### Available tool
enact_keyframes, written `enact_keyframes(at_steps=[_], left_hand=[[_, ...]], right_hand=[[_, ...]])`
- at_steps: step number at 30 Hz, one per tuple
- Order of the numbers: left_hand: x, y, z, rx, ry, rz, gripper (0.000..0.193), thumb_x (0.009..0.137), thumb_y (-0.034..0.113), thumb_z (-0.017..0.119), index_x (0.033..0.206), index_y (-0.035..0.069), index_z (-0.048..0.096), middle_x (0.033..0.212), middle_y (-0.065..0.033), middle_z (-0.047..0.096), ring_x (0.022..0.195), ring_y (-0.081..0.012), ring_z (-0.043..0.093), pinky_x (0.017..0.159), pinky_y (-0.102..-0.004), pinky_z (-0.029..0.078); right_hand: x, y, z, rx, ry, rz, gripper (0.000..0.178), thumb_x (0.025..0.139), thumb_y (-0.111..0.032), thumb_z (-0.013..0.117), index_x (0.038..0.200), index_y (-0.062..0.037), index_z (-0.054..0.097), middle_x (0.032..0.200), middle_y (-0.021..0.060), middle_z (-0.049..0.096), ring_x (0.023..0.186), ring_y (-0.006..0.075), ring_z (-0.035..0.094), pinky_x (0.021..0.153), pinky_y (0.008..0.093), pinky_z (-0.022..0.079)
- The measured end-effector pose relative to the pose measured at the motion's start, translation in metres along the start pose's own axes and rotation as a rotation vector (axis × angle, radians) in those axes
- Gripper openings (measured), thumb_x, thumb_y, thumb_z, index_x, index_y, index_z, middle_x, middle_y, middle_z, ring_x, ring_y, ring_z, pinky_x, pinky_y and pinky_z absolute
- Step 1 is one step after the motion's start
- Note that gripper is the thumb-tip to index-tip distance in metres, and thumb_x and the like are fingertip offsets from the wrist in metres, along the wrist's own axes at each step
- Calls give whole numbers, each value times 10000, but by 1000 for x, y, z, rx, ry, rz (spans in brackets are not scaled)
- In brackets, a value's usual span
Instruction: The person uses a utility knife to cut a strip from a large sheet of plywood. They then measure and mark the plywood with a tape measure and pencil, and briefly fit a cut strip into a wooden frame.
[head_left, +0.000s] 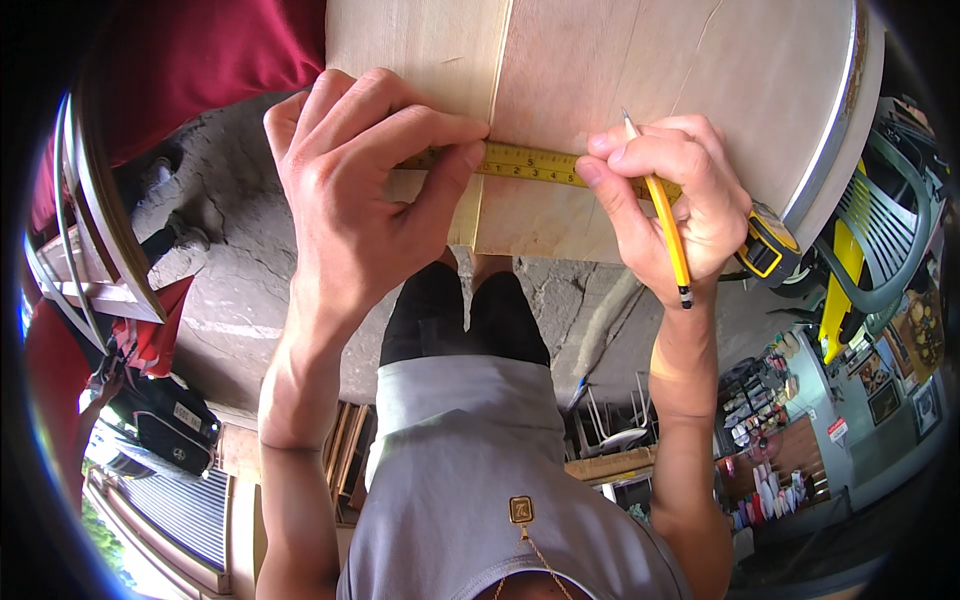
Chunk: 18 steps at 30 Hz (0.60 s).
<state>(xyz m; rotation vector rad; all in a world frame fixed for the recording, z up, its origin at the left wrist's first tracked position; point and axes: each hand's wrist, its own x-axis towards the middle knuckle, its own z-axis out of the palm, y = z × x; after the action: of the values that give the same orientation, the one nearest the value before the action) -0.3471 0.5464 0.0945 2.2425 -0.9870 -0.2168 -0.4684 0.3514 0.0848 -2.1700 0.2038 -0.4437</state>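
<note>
A yellow tape measure blade (530,163) lies stretched across a pale wooden board (570,60), over the seam between two planks. My left hand (355,190) pinches the blade with thumb and forefinger close to that seam. My right hand (690,190) presses the blade between thumb and fingers farther right. A yellow pencil (668,225) also rests in the right hand, its sharpened tip pointing up and away and its eraser toward me. Beside the right wrist, the black and yellow tape case (770,245) shows partly behind the hand.
Dark red cloth (210,70) hangs at the far left, near a wooden frame (115,220). A metal strip (830,130) edges the board's right side. Below is a cracked concrete floor (240,250). A grey slatted plastic chair (885,220) stands at the right.
</note>
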Motion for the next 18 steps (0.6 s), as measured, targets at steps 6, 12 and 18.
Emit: enact_keyframes(at_steps=[6, 12, 18], left_hand=[[3, 5, -3, 4, -25, -42, 138, 683, 137, 820, 814, 167, 786, 759, 58, 624, 749, -171, 548, 790, -340, 357], [5, 6, -5, -24, -61, -74, 158, 700, 72, 839, 842, 125, 795, 750, 44, 595, 767, -118, 543, 805, -313, 363], [6, 6, -6, -28, -80, -97, 161, 692, 64, 839, 837, 121, 798, 717, 48, 565, 739, -120, 519, 790, -308, 358]], right_hand=[[1, -1, 0, 13, 3, 27, 278, 659, 73, 794, 830, -119, 686, 773, -17, 707, 703, 184, 626, 672, 295, 464], [2, -1, 0, 8, -5, 34, 275, 658, 73, 782, 819, -125, 681, 769, -29, 699, 700, 178, 613, 690, 298, 454], [2, -3, 2, 33, -6, 83, 263, 666, 65, 787, 819, -121, 681, 772, -33, 693, 693, 180, 605, 689, 300, 449]])
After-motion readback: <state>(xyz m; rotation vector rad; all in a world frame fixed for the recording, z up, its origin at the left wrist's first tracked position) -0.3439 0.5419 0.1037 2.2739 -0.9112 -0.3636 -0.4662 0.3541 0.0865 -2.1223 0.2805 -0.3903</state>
